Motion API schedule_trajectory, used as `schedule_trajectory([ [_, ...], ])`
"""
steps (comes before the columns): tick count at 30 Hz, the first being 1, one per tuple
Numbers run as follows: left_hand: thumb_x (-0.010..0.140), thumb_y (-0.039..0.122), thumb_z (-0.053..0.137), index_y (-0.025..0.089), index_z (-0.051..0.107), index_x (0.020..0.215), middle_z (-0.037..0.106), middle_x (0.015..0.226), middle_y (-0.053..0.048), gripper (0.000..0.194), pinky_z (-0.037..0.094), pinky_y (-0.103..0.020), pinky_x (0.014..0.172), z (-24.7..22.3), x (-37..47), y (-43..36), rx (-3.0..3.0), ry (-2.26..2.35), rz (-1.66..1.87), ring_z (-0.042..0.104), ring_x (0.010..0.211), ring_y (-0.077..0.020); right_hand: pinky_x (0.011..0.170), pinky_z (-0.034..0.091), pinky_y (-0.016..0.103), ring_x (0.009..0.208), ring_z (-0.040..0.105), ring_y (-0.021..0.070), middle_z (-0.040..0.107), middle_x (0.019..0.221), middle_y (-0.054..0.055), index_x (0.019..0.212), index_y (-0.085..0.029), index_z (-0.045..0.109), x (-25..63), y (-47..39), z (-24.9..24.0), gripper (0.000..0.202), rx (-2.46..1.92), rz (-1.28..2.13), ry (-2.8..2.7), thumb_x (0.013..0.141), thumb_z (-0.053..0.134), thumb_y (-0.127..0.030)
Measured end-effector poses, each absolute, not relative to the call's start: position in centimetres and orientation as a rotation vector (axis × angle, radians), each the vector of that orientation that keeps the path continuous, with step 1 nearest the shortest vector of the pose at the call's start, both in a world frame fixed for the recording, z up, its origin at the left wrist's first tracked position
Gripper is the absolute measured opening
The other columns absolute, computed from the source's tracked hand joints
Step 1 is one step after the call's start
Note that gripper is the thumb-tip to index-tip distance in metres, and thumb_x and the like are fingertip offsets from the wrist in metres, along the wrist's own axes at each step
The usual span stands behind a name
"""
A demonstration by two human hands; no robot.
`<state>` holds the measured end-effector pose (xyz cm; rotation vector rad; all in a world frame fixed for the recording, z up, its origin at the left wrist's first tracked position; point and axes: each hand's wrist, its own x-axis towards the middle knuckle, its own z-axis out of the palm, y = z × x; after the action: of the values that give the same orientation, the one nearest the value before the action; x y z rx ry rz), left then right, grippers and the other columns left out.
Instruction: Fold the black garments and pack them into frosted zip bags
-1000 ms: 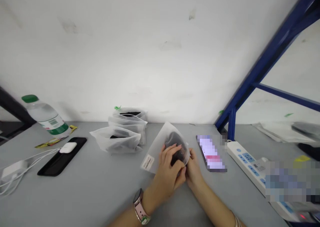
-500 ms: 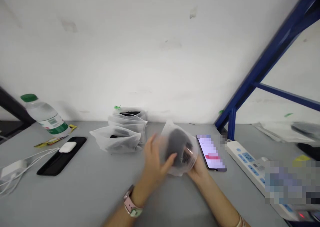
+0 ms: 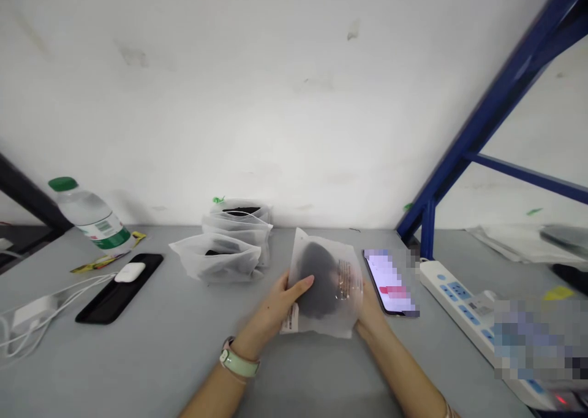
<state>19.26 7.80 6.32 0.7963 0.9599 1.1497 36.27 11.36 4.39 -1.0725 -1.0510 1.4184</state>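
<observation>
Between my hands is a frosted plastic bag [image 3: 351, 317] with a dark rounded item [image 3: 316, 280] showing through it and printed text on its right part. My left hand [image 3: 285, 298] grips the bag's left edge, thumb lying across the front and the other fingers behind. On the right edge, my right hand [image 3: 370, 314] is closed on the bag, its fingers mostly hidden behind the plastic. A small white label shows at the lower left of the bag. To the left stand several similar frosted bags [image 3: 220, 262] in a row, open at the top, with dark contents.
A lit phone [image 3: 388, 283] lies to the right, beside a white power strip [image 3: 463, 307]. At left are a black phone [image 3: 98, 307], a white earbud case [image 3: 130, 273], white cables and a green-capped bottle [image 3: 94, 216]. A blue metal frame [image 3: 478, 124] rises at right.
The bag has turned so its printed front faces me more squarely. My left hand has moved from in front of the bag to its left edge and gripped it.
</observation>
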Motion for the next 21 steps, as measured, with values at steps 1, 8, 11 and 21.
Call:
schedule_trajectory([
  [1, 0.077, 0.041, 0.079, 0.018, 0.068, 0.116, 0.074, 0.112, -0.010, 0.047, 0.060, -0.036, 0.082, 6.2, 19.5, 7.7, 0.768, 0.959, 1.157, 0.069, 0.106, -0.0290, 0.063, 0.054, 0.037, 0.068, 0.067, 0.0253, 0.074, 0.077, 0.006, 0.079, -0.023, 0.075, 36.2, 11.3, 4.3, 0.033, -1.072, 1.396, -1.064, 0.060, 0.085, -0.047],
  [8, 0.066, 0.031, 0.086, 0.012, 0.073, 0.097, 0.077, 0.089, -0.010, 0.038, 0.060, -0.033, 0.072, 6.2, 20.2, 8.1, 0.449, 0.928, 1.248, 0.073, 0.077, -0.0232, 0.063, 0.051, 0.031, 0.074, 0.064, 0.0222, 0.074, 0.080, 0.007, 0.079, -0.019, 0.076, 37.5, 12.2, 4.7, 0.044, -1.022, 1.303, -1.037, 0.074, 0.070, -0.062],
  [11, 0.063, 0.028, 0.087, 0.013, 0.073, 0.098, 0.077, 0.095, -0.008, 0.040, 0.059, -0.032, 0.077, 6.3, 20.0, 8.4, 0.349, 0.859, 1.386, 0.073, 0.082, -0.0224, 0.057, 0.047, 0.025, 0.074, 0.062, 0.0180, 0.073, 0.100, 0.006, 0.100, -0.022, 0.074, 37.8, 12.4, 4.9, 0.047, -1.009, 1.203, -0.989, 0.069, 0.077, -0.057],
  [21, 0.066, 0.031, 0.083, 0.020, 0.065, 0.112, 0.071, 0.115, -0.009, 0.050, 0.050, -0.035, 0.094, 5.5, 20.6, 8.5, 0.732, 0.843, 1.343, 0.066, 0.107, -0.0238, 0.042, 0.034, 0.025, 0.046, 0.045, 0.0112, 0.061, 0.064, 0.000, 0.086, -0.018, 0.074, 36.9, 12.5, 6.7, 0.041, -1.095, 0.942, -1.306, 0.078, 0.069, -0.058],
])
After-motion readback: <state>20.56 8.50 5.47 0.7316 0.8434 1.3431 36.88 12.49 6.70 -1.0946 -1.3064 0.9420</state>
